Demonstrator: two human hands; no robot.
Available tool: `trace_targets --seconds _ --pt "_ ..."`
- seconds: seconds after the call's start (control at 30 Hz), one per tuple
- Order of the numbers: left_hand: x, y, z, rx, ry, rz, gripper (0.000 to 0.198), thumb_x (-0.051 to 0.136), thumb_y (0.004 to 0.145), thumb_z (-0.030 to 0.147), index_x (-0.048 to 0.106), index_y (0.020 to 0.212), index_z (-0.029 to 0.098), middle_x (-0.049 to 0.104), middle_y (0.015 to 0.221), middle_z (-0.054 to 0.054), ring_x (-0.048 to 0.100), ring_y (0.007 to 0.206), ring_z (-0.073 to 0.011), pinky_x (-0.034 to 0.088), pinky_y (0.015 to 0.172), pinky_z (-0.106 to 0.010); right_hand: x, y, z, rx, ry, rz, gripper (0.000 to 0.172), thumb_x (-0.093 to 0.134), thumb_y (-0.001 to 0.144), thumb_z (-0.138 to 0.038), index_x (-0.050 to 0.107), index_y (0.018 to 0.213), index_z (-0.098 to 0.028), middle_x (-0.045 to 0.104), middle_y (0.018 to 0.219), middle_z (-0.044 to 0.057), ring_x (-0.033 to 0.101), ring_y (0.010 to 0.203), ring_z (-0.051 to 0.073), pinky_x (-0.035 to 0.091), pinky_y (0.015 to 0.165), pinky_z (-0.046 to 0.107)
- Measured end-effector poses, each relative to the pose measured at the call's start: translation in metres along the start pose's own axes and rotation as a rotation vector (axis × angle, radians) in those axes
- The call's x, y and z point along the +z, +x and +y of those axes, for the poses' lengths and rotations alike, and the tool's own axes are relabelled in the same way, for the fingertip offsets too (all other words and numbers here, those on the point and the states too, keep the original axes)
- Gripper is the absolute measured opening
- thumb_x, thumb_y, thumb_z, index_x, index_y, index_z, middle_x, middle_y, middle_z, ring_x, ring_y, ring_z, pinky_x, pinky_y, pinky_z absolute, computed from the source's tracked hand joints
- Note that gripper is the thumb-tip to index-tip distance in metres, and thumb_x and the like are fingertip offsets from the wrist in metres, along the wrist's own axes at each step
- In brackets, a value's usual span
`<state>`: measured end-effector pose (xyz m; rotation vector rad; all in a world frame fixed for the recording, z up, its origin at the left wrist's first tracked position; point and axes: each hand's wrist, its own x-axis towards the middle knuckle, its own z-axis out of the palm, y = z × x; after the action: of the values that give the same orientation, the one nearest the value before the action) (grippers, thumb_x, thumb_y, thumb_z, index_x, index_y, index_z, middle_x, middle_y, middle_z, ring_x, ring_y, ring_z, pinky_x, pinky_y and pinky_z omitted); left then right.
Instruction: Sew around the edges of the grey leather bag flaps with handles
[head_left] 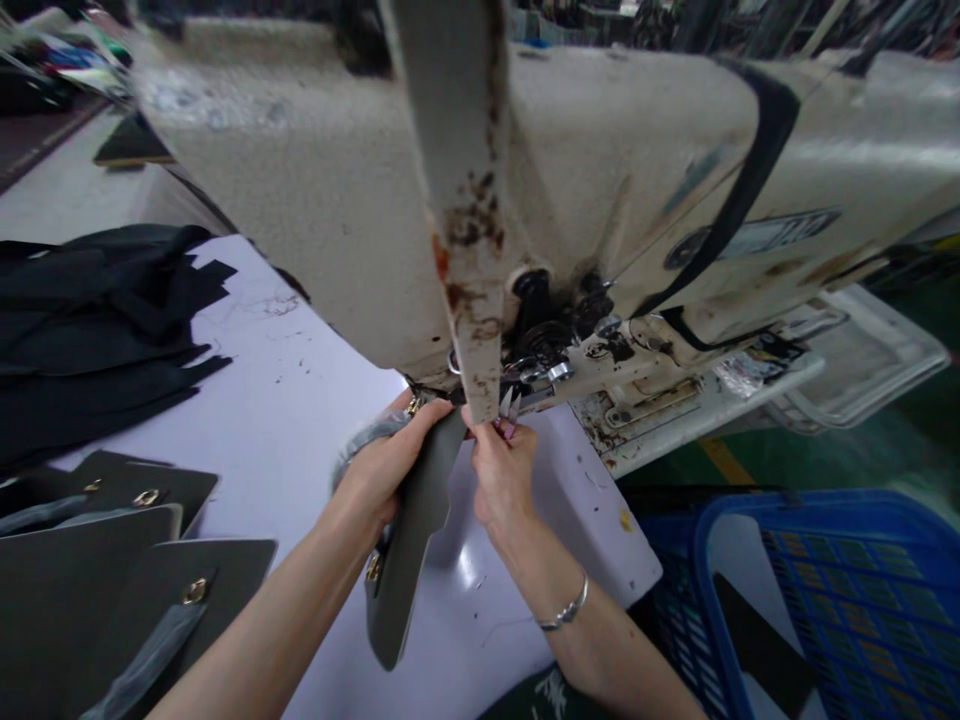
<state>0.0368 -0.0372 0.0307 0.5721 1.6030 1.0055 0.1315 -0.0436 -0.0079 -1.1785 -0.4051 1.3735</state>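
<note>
My left hand [381, 468] grips a dark olive-grey bag panel [421, 535], thumb along its upper edge. The panel stands tilted under the sewing machine's head, with gold ring fittings [373, 567] and a handle wrapped in clear plastic [367, 440] on its left side. My right hand [507, 480] is closed around small scissors [510, 410], their pointed blades sticking up and pink showing at the grip. Its fingertips are at the panel's upper right edge, close below the sewing machine [315, 190]. The needle area is partly hidden behind a rusty vertical bar [469, 250].
Similar panels with gold rings and wrapped handles [150, 625] lie at the lower left. Black fabric strips [97, 320] are piled above them on the white table [300, 420]. A blue plastic basket [705, 570] stands at the lower right, a white tray [885, 350] behind it.
</note>
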Motion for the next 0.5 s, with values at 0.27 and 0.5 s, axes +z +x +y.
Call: trace_targets --seconds 0.27,0.5 --pt "0.0016 -0.0004 -0.0016 0.008 -0.028 -0.009 0.050 0.085 0.067 0.043 0.076 0.111 0.021 0.074 0.069 -0.004 0.064 0.046 -0.0195 0.049 0.040 -0.024 -0.0002 -0.0022 -0.0049 0.004 -0.006 0.001 0.044 0.078 0.073 -0.040 0.042 0.055 -0.023 0.033 0.050 -0.008 0.027 0.052 0.009 0.026 0.051 0.026" --pt "0.0039 -0.0016 -0.0041 -0.062 -0.052 0.054 0.058 0.086 0.065 0.043 0.075 0.118 0.021 0.075 0.070 -0.006 0.067 0.052 -0.0224 0.051 0.044 -0.026 -0.0018 -0.0005 -0.0032 -0.015 -0.026 -0.005 0.041 0.078 0.073 -0.041 0.046 0.055 -0.021 0.037 0.051 -0.007 0.030 0.052 0.009 0.029 0.051 0.026"
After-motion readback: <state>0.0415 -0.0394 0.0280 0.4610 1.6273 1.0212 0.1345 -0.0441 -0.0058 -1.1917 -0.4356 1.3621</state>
